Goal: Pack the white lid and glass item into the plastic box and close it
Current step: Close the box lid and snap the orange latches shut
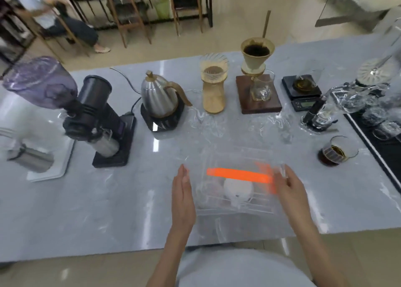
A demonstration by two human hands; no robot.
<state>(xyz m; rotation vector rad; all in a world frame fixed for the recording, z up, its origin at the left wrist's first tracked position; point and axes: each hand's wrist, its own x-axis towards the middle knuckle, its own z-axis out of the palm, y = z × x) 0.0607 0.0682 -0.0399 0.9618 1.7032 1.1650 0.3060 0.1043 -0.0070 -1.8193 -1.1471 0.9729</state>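
Two bare hands flank the clear plastic box [236, 184] at the near edge of the grey counter [108, 200]. My left hand [183, 197] stands on edge with the fingers straight and together, palm turned toward the box's left wall; I cannot tell whether it touches the wall. My right hand [289, 189] lies against the right side, fingers spread flat over the corner rather than curled round anything.

Everything about the box is see-through and blurred: ribbed walls, a glossy top, and an orange latch bar [239, 175] across the far part of its top, with a second orange strip running down at the right end by my fingers. Through the plastic I see the white lid [238, 189], a round pale dome lying near the middle. Whatever glass sits beside it is too smeared to pick out. I cannot say whether the box's own cover is fully seated.

Farther back along the counter, left to right, stand a black coffee grinder [93, 113] with a purple hopper, a steel gooseneck kettle [160, 95] on its base, a pour-over carafe [213, 87], a dripper [257, 52] on a wooden stand, and a black scale [302, 91]. To the right of the box, well apart from it, is a glass of dark coffee [335, 152].
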